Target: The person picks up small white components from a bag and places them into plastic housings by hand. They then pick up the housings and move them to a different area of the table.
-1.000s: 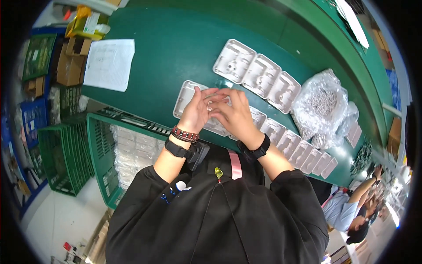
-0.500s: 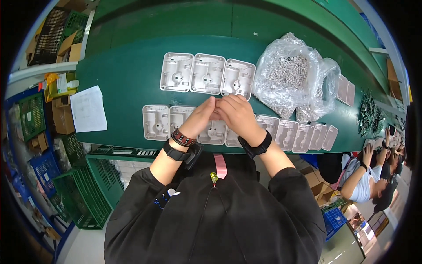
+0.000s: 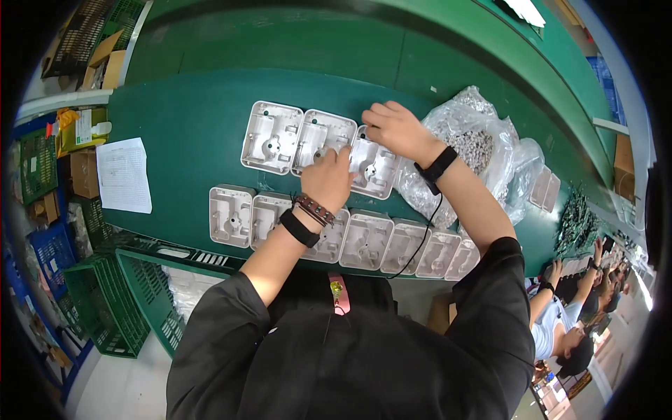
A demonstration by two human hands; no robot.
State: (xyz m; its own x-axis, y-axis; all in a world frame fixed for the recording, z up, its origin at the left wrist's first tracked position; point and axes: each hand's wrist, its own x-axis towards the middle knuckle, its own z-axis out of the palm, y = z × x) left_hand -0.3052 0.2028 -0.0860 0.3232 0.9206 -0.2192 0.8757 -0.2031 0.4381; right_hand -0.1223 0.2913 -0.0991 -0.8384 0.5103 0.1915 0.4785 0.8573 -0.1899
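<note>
Head view: right hand [image 3: 395, 131] over round-cornered plastic tray [image 3: 376, 162]

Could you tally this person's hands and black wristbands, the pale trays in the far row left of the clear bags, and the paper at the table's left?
Left hand and right hand: 2
Black wristbands: 2
Pale trays: 3
Paper sheet: 1
Total: 8

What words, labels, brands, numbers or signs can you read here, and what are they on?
None can be read clearly, so there is nothing to quote.
White sheet at the left: rows of faint marks, too small to read.
White label on the yellow package: too small to read.
Pale trays: no lettering can be made out.
</note>
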